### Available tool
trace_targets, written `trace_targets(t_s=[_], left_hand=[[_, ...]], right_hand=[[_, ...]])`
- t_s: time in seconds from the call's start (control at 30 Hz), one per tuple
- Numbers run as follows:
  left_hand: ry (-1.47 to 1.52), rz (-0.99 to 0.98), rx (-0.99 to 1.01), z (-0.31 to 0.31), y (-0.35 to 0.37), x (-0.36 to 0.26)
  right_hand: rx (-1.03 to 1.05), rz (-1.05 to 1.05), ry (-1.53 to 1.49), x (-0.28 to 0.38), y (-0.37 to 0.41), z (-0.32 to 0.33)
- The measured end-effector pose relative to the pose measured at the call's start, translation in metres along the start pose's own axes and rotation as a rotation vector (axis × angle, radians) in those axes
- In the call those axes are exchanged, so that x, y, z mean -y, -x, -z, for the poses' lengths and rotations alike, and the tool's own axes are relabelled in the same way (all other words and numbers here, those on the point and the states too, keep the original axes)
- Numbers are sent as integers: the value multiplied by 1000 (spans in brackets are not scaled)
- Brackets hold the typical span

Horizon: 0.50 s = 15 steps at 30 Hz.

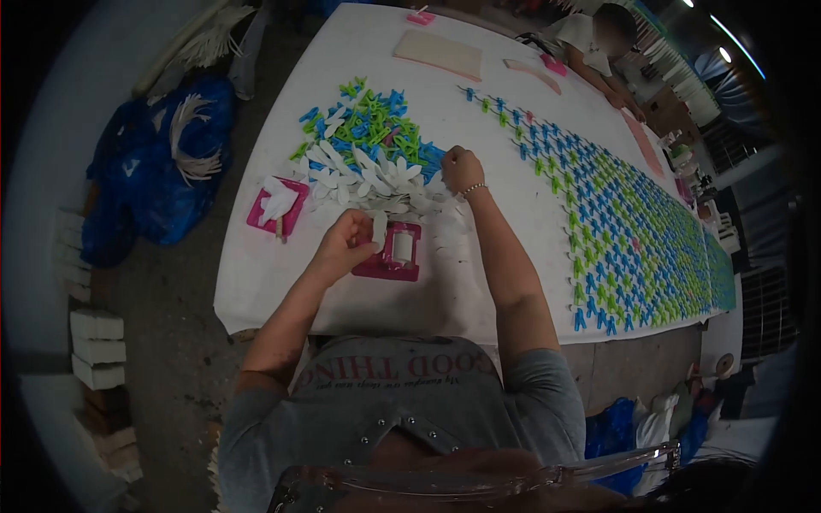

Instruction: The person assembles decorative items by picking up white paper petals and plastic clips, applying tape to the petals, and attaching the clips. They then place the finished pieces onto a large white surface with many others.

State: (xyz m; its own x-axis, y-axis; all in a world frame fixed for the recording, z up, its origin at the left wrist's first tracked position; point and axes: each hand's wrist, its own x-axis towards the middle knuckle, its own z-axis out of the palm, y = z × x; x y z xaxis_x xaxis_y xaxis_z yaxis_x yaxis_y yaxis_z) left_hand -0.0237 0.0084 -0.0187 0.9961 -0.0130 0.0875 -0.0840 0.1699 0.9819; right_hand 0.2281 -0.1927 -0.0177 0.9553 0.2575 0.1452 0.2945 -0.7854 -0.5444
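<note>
My left hand (342,246) is closed, pinching a white petal-shaped piece (379,227) upright between thumb and fingers. Just right of it, a pink holder (386,272) with a white roll (402,248) lies on the table. My right hand (463,170) has its fingers curled together at the right edge of a heap of blue and green clothespins (376,124); whatever it grips is hidden. Between my hands and that heap spreads a loose pile of white petal-shaped pieces (380,178).
Rows of blue and green clothespins (616,231) cover the table's right side. A pink tray (293,221) with crumpled white material sits at left. Beige sheets (438,56) lie at the far end. Another person (590,47) works across the table. Blue bags (162,171) stand on the floor.
</note>
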Motion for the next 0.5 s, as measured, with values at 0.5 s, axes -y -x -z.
trace_targets(t_s=[0.5], left_hand=[[269,23,144,-25,-4,-42]], right_hand=[[119,231,-1140,54,203,71]])
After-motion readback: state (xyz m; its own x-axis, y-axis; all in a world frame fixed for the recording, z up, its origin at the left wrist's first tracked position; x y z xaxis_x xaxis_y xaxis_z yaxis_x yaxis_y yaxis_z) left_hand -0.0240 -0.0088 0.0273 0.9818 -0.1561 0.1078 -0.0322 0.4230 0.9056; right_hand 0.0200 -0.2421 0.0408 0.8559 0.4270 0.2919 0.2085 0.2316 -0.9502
